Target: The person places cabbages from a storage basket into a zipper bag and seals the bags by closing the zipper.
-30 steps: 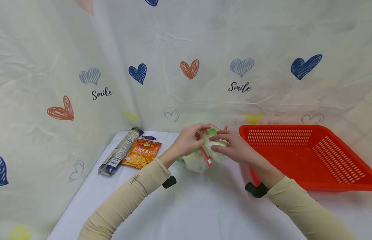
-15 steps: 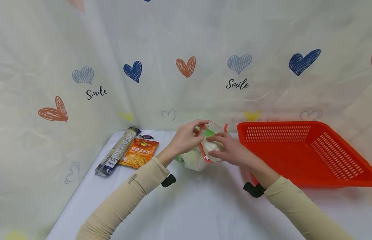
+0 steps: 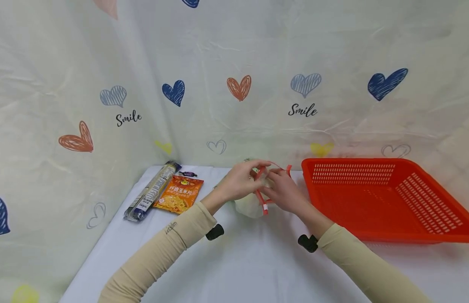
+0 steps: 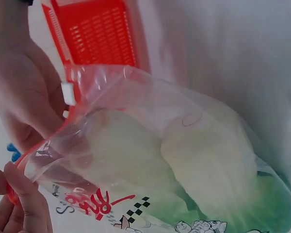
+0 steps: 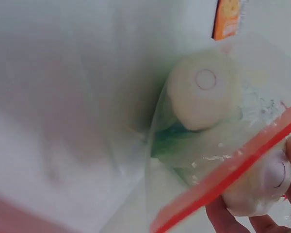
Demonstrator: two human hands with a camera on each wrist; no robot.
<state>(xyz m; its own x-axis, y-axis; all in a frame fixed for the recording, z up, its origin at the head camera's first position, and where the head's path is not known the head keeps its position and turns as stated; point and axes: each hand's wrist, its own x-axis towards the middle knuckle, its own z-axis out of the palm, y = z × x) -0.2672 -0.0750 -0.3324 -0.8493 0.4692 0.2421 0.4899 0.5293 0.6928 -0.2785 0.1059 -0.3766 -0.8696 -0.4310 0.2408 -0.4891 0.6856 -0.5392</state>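
Note:
A clear zip bag with a red zip edge and a white slider stands on the table between both hands. My left hand pinches the bag's red edge near its mouth. My right hand reaches into the mouth, its fingers round a white bulb-shaped thing with a circle on its base. A similar white thing lies deeper in the bag. In the left wrist view both look white with green ends, seen through the film.
Right of the bag stands a red plastic basket. At the back left lie an orange snack packet, a long wrapped package and a small purple-wrapped candy. A heart-printed sheet hangs behind.
My right hand has moved left with the white-and-green thing, from just outside the bag's mouth to inside it. My left hand keeps its pinch on the red edge.

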